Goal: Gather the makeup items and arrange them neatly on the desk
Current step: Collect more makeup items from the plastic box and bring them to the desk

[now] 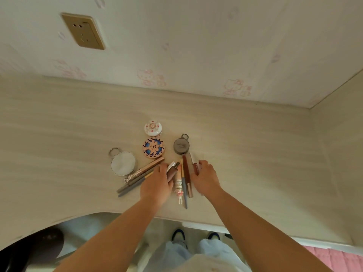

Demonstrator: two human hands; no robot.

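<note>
The table (78, 124) carries the whole set, grouped around one landmark, the blue-patterned compact (153, 147). Beyond it, almost touching, sits the white floral compact (153, 128). To its right, apart, lies the grey compact (181, 146) with a ring loop. To its left and nearer the person lies the round mirror (123, 163) on a key ring.

Nearer the person than the landmark lie the slim items. The grey pencils (130, 186) fan out leftward beside a gold-capped tube (146, 170). A brown wand (187, 174) and a blue pencil (184, 191) lie roughly parallel, with a bunny-charm tube (179, 186) just beside them.

The left hand (157, 185) has its fingers curled round a brown lip tube (172, 171). The right hand (205, 178) has its fingers curled on a red lip gloss (195, 165) (exact contact is partly hidden).

Risks, as judged:
- The round pencils are likely to roll toward the table's near edge if a wrist brushes them.
- Sweeping either hand inward could scatter the parallel pair.
- The mirror could slide if knocked.

Labels: the grey compact bears printed lines, too small to read. No brand is legible.
</note>
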